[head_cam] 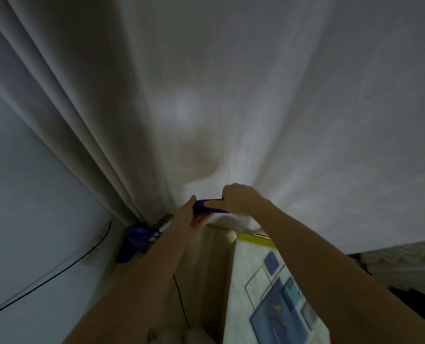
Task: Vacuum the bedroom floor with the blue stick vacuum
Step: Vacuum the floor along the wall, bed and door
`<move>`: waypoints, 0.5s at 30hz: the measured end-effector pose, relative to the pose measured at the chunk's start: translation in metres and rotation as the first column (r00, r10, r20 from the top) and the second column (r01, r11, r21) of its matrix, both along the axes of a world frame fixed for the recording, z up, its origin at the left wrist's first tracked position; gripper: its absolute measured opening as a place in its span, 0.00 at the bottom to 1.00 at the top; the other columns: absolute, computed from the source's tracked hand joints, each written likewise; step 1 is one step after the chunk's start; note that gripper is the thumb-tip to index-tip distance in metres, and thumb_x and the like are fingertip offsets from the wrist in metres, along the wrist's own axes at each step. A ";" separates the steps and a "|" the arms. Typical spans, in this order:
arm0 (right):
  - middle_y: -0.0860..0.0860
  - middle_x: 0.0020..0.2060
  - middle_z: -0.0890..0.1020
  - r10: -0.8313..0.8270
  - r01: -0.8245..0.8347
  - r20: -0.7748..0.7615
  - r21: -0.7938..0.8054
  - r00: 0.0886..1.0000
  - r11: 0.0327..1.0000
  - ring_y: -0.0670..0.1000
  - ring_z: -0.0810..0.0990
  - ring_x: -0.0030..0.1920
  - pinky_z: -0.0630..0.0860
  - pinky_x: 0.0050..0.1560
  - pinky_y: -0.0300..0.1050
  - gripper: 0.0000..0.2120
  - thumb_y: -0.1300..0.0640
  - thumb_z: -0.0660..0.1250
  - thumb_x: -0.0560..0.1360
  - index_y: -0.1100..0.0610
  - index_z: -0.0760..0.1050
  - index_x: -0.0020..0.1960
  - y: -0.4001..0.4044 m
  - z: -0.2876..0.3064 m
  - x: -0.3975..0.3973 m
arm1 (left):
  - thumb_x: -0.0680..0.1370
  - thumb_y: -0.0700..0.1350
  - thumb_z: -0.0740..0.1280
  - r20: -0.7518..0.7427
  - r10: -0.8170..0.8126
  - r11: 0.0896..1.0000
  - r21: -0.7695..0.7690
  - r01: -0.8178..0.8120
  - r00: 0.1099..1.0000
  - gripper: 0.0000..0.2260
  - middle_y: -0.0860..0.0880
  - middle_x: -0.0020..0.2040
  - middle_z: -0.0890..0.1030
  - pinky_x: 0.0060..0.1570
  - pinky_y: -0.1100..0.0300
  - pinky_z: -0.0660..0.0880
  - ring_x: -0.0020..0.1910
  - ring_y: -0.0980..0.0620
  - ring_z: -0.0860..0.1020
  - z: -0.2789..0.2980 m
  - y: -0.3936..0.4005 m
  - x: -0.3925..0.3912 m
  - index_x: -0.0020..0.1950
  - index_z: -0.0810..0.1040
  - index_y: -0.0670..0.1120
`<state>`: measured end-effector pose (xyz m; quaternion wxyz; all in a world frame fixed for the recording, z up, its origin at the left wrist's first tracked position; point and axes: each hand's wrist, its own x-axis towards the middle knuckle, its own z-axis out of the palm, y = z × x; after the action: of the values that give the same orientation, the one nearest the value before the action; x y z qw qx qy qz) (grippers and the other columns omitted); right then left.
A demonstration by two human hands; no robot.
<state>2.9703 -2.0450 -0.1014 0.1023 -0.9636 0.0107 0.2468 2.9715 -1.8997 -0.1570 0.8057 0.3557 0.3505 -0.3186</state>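
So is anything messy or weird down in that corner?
Yes. A crumpled blue thing lies bunched on the floor under the curtain, and a black cable trails loose across the wall. Both hands hold the vacuum's blue grip.

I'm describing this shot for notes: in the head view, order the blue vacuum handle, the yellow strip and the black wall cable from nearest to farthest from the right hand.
1. Blue vacuum handle: gripped by the right hand.
2. Yellow strip: just below the hand, at the patterned surface's edge.
3. Black wall cable: far left, along the wall.
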 end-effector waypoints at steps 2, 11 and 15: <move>0.50 0.27 0.73 -0.026 0.026 -0.013 0.035 1.000 0.999 0.48 0.70 0.25 0.71 0.36 0.40 0.31 0.30 0.54 0.76 0.57 0.68 0.33 0.002 0.001 -0.001 | 0.81 0.45 0.64 0.012 -0.013 1.000 -0.012 0.013 1.000 0.16 0.39 0.55 0.79 0.34 0.47 0.82 0.48 0.42 0.80 -0.002 0.001 0.003 0.65 0.71 0.39; 0.49 0.29 0.71 0.030 -0.030 -0.011 -0.061 1.000 0.998 0.48 0.67 0.27 0.64 0.29 0.40 0.31 0.28 0.55 0.74 0.55 0.66 0.33 -0.010 0.019 -0.049 | 0.79 0.38 0.64 -0.079 -0.007 0.996 -0.089 0.000 0.997 0.06 0.36 0.51 0.77 0.48 0.42 0.77 0.51 0.38 0.78 0.009 -0.012 -0.038 0.56 0.71 0.39; 0.50 0.28 0.71 0.108 -0.107 -0.004 -0.174 0.994 0.979 0.48 0.68 0.27 0.66 0.30 0.40 0.32 0.28 0.54 0.74 0.57 0.67 0.32 -0.014 0.048 -0.042 | 0.80 0.37 0.63 -0.078 -0.028 0.990 -0.137 0.018 0.997 0.08 0.35 0.55 0.76 0.59 0.40 0.74 0.57 0.35 0.76 0.021 -0.022 -0.036 0.58 0.71 0.40</move>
<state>2.9282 -2.0595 -0.0530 0.0043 -0.9687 -0.0203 0.2474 2.9357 -1.9220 -0.1365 0.8096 0.2909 0.3559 -0.3650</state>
